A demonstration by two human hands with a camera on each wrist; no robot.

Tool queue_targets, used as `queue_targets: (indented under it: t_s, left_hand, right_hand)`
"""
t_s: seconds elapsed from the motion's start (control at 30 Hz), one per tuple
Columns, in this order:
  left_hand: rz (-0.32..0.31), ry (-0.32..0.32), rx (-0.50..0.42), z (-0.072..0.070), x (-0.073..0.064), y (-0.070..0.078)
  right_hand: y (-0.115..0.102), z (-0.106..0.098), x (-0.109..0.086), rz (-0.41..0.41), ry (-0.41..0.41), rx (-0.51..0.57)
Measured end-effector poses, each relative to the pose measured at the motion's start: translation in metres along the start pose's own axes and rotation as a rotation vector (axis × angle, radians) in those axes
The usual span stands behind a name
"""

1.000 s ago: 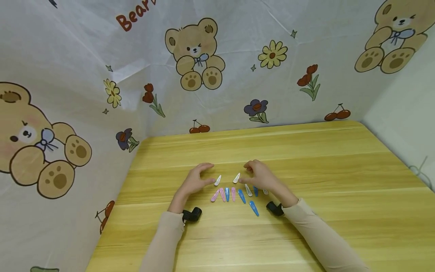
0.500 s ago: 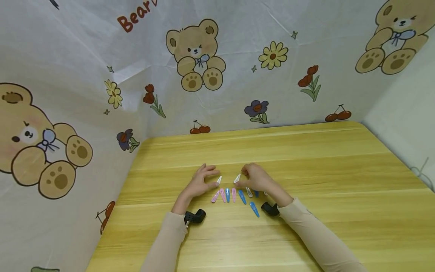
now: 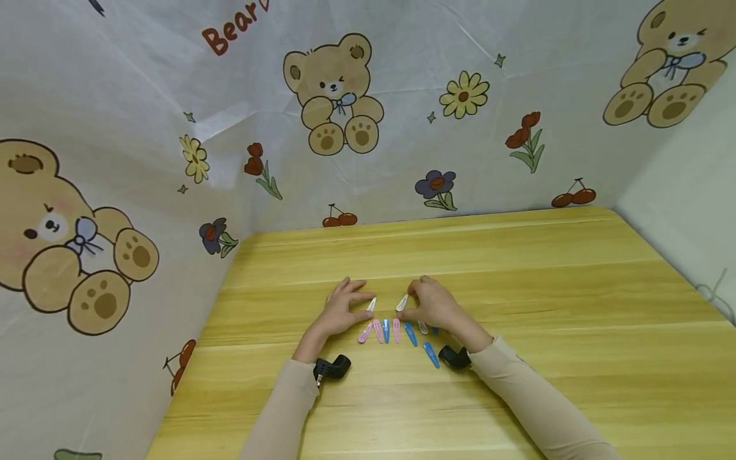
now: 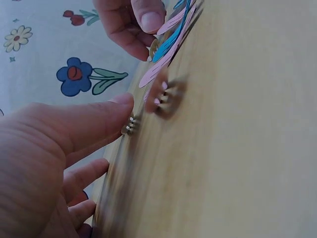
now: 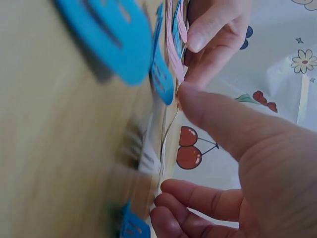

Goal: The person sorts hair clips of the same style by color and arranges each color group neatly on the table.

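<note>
On the table lie snap hair clips. My left hand pinches a white hair clip end to end between thumb and a fingertip. Opposite it, a second white hair clip is held the same way by my right hand. Just nearer to me runs a row of pink clips and blue clips. A further white clip and a blue one are partly covered by the right hand. In the left wrist view, the left thumb covers most of its clip.
One blue clip lies apart, closer to me, near the right wrist's black camera. The wooden table meets a bear-print cloth at its back and left edges.
Both hands have moved inward toward each other. Their fingers have drawn in around the two white clips, which stay in nearly the same place.
</note>
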State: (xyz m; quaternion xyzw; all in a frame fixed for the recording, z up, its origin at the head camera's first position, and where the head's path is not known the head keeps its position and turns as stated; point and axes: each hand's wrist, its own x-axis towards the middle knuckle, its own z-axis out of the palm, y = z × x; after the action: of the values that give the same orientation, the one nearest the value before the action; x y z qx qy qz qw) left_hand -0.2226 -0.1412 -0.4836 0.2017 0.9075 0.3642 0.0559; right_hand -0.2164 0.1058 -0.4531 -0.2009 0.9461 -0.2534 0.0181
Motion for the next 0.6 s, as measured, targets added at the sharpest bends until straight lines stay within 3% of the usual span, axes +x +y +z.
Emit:
queue_targets:
  t_s: [0.3, 0.6]
  left_hand:
    - [0.007, 0.035, 0.056, 0.0032, 0.0012, -0.0023]
    - [0.036, 0.069, 0.106, 0.0055, 0.0018, -0.0026]
  right_hand:
    - [0.0005, 0.0063, 0.0018, -0.045, 0.064, -0.08]
    - [-0.0039, 0.0063, 0.0017, -0.03, 0.077, -0.118]
